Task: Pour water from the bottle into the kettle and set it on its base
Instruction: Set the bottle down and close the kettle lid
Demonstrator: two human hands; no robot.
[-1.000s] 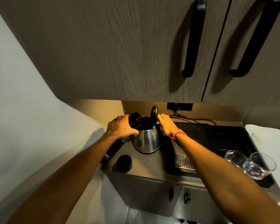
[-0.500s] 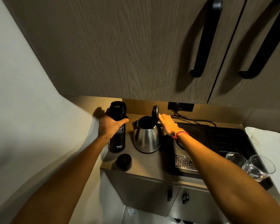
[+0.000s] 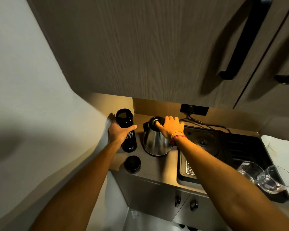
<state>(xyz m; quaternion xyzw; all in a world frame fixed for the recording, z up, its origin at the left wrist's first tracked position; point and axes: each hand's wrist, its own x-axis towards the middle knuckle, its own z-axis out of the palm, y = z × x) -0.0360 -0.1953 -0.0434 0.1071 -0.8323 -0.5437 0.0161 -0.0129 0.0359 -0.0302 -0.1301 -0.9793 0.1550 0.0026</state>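
A black bottle (image 3: 127, 135) stands upright and uncapped at the left of the wooden counter, with my left hand (image 3: 119, 132) wrapped around its middle. Its black cap (image 3: 132, 164) lies on the counter in front of it. The steel kettle (image 3: 154, 144) stands just right of the bottle, off its base. My right hand (image 3: 171, 127) lies flat on the kettle's black lid, which is down. The round black kettle base (image 3: 203, 141) sits on the black tray to the right of the kettle, its cord running to a wall socket (image 3: 194, 109).
A black tray (image 3: 240, 157) with a metal grate (image 3: 189, 169) fills the right of the counter. Two clear glasses (image 3: 267, 178) lie at its front right corner. Wall cupboards with black handles (image 3: 245, 39) hang low overhead. A wall closes the left side.
The bottle went from tilted over the kettle to upright on the counter. My right hand moved from the raised lid to press it down; the lid is now shut.
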